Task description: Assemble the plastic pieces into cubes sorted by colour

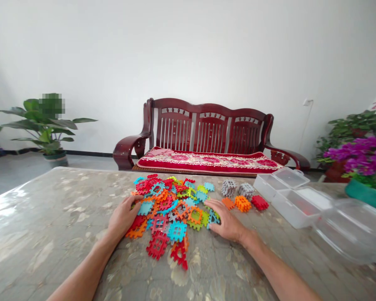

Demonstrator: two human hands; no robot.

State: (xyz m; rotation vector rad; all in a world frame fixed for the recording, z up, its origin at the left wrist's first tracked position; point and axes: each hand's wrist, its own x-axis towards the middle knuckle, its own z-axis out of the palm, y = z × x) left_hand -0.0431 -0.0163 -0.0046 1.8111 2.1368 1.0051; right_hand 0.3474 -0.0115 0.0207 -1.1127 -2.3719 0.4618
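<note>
Forearms: ours came in from the bottom edge across the marbled table.
Left hand: fingers spread flat on the pile's left edge, gripping nothing.
Right hand: flat, splayed on its right edge.
Pile of plastic tiles: lay between both hands, equally near.
Sorted stacks: beyond the right hand.

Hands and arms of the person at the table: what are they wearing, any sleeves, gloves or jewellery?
Nothing that shows. The left hand and right hand are bare, without gloves, and both forearms are uncovered right to the bottom edge of the picture, so no sleeves appear. No watch, bracelet or ring can be made out.
</note>
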